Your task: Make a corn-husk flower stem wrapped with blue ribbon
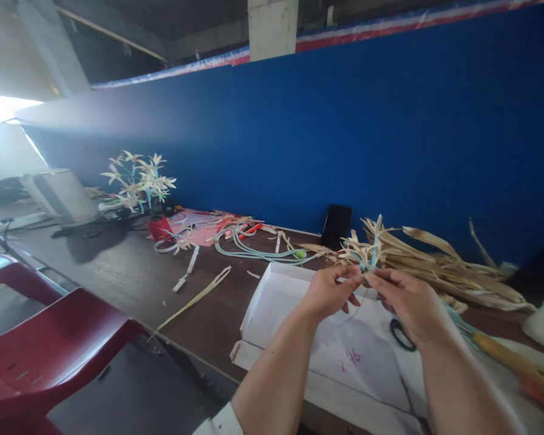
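Observation:
Both my hands meet above an open white cardboard box (272, 302) on the table. My left hand (333, 291) pinches a husk flower (375, 241) low down, near its pale-blue wrapped part. My right hand (401, 296) closes its thumb and fingers on the same flower from the other side. Cream pointed petals rise above the fingertips, and a thin strand hangs below them. Beneath my right hand lies a black ring-shaped handle (402, 336), partly covered. Handwritten pink figures mark the white surface below my hands. Behind the flower are dried husks (435, 272).
A dark phone (336, 226) leans against the blue partition (390, 133). Pale-blue cords (254, 252) and pink paper (199, 223) lie further left, before a bunch of husk flowers (140, 181). A yellow-handled tool (508, 355) lies right; a red chair (58, 338) stands front left.

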Tool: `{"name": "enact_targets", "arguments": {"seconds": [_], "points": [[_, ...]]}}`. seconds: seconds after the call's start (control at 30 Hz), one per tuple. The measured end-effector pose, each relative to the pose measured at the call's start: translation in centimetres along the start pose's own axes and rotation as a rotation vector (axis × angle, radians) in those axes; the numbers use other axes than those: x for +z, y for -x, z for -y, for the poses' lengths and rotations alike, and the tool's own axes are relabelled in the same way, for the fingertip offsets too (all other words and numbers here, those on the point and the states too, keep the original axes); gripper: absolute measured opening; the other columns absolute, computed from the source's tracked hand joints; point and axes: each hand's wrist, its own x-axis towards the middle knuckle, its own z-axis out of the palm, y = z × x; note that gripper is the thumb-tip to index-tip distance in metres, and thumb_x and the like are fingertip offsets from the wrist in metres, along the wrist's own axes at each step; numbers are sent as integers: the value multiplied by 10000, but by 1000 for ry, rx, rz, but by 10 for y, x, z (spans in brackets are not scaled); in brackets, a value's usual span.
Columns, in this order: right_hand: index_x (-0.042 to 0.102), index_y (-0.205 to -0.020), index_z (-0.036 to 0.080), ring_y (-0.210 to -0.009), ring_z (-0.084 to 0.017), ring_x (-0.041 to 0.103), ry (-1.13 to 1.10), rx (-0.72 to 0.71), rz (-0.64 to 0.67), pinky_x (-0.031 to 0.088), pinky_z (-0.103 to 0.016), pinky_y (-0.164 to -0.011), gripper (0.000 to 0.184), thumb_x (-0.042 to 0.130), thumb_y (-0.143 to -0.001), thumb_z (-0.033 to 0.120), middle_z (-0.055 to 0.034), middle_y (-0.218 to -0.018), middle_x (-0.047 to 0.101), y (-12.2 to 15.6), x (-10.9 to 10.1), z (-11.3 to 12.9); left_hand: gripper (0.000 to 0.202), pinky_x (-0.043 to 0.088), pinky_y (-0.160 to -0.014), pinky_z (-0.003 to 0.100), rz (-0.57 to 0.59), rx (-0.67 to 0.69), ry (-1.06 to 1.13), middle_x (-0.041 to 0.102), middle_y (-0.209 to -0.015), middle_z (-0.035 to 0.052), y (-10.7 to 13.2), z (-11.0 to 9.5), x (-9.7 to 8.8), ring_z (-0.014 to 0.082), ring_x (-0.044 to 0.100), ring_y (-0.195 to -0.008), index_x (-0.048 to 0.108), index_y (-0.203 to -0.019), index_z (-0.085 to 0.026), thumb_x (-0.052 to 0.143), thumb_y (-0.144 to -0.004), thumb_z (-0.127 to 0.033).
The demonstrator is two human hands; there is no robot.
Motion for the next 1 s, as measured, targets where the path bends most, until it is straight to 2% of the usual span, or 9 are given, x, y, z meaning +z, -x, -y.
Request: {"name": "enact_targets", "arguments": {"seconds": [0.13,0.23,0.33,0.47,0.63,0.83,1.0], "points": [[645,-802,142,-400,-58,292,-123,92,59,196,-199,-372,401,727,-609,483,57,-460,408,-1,1,1,377,494,-518,218,9,7,188,565,-638,15,1,-2,-2,74,519,-546,664,-889,-89,666,-698,-414],[643,-789,149,-406,-53,309,-156,126,91,209,-194,-376,385,747,-594,464,45,-497,447,-1,-1,1,359,477,-525,222,-12,-1,193,520,-555,-15,0,0,-4,66,494,-508,642,-780,-95,704,-651,-423],[638,-774,152,-405,-43,306,-183,139,107,198,-186,-371,364,759,-593,444,39,-523,477,-1,0,0,342,439,-499,214,27,3,251,522,-571,-22,-2,5,-7,57,484,-476,611,-732,-110,725,-622,-413],[629,-762,150,-393,-28,291,-219,156,147,181,-177,-360,342,763,-603,422,24,-561,519,-1,2,-4,272,390,-476,199,53,-68,313,554,-632,-9,-6,12,-8,37,444,-461,604,-714,-111,727,-608,-329],[615,-805,181,-398,-35,295,-255,219,204,177,-170,-360,360,779,-576,405,25,-595,544,-2,6,-9,156,351,-476,181,-20,-122,208,597,-640,2,-7,14,-8,49,449,-513,644,-725,-122,680,-632,-243],[631,-812,185,-390,-28,291,-322,239,209,186,-175,-352,355,784,-563,387,25,-615,549,-3,9,-11,238,355,-524,184,-50,-170,212,641,-727,29,-9,18,-7,66,490,-598,676,-803,-126,697,-631,-289],[638,-817,175,-395,-11,287,-418,252,242,171,-162,-357,338,792,-583,364,31,-618,541,-3,10,-14,309,302,-519,182,-54,-157,349,599,-683,16,-10,21,-4,54,460,-576,648,-742,-112,736,-583,-362]]}}
